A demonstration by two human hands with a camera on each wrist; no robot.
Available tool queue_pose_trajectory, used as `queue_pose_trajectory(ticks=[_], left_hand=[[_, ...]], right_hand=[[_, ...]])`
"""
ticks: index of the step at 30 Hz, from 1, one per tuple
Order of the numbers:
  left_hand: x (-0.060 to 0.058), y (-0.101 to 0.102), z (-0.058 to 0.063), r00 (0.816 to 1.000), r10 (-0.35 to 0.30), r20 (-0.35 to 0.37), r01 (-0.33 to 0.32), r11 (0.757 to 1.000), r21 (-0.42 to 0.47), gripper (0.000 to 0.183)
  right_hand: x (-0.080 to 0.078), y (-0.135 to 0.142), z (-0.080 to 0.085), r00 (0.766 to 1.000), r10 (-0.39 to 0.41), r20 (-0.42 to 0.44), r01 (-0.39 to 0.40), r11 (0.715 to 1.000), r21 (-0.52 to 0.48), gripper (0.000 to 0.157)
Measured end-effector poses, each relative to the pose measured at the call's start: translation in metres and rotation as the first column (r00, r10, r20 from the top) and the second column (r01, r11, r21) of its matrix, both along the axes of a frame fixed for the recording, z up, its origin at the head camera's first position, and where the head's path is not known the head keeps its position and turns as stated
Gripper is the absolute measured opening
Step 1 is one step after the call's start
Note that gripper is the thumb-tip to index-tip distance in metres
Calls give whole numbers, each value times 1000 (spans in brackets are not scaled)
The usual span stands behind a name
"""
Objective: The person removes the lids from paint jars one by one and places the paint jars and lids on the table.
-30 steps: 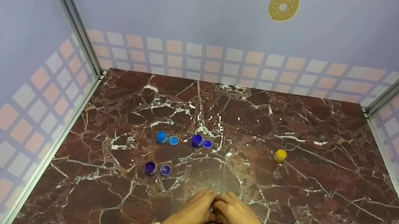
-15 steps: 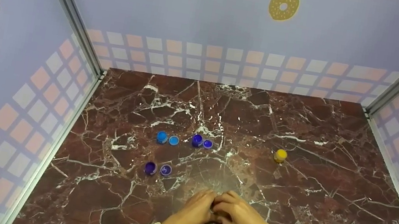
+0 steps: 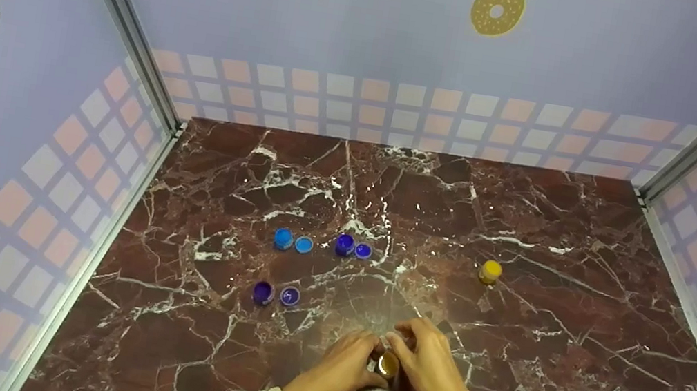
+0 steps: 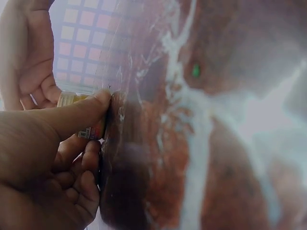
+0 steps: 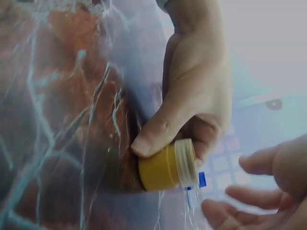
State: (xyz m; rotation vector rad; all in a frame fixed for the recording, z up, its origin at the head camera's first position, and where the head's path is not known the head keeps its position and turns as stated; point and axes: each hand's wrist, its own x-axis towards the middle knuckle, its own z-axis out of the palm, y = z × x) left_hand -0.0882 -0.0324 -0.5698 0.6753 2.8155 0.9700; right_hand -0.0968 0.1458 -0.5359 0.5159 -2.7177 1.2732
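Near the front of the table my left hand (image 3: 341, 368) holds a small pot of ochre-yellow paint (image 5: 158, 167), upright on the marble top. Its thumb presses one side of the pot, with the fingers curled behind. A pale, translucent ring circles the top of the pot, and ochre shows inside it in the head view. My right hand (image 3: 434, 375) is just right of the pot, thumb and fingers loosely spread with nothing between them. In the right wrist view its fingertips (image 5: 216, 213) are apart from the pot.
Farther back stand an uncapped light blue pot (image 3: 283, 240) with its lid (image 3: 303, 245), and a dark blue pot (image 3: 344, 245) with its lid (image 3: 363, 251). A purple pot (image 3: 262, 293) and its lid (image 3: 290, 296) are nearer. A yellow pot (image 3: 490, 272) stands at right. Patterned walls enclose the table.
Earlier both hands closed around the ochre pot and hid it. My right hand has come off it, its fingers opening, and the pot's top now shows. The left hand keeps its place.
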Motion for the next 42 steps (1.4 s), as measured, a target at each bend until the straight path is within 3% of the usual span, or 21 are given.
queue_pose_trajectory(ticks=[8, 18, 27, 31, 36, 42], left_hand=[[-1, -1, -1, 1000, -6, -20, 6, 1000, 5, 38], [-1, 0, -3, 992, -37, -121, 34, 999, -27, 32], [0, 1, -2, 996, -11, -91, 8, 999, -36, 35], [0, 0, -2, 996, -8, -85, 4, 999, -41, 38], [-1, -1, -1, 999, -13, -45, 12, 999, -41, 41], [-1, -2, -2, 1000, -8, 3, 8, 1000, -29, 39]], right_hand=[[11, -10, -1, 994, 30, 104, -43, 991, 125, 27], [22, -15, 0, 995, 93, -20, -84, 957, 277, 25], [18, -9, 0, 973, 217, -80, -177, 922, 345, 20], [14, -5, 0, 946, 307, -106, -255, 905, 340, 19], [7, 2, -1, 887, 448, -117, -393, 862, 321, 17], [3, 6, -2, 827, 542, -151, -473, 815, 336, 19]])
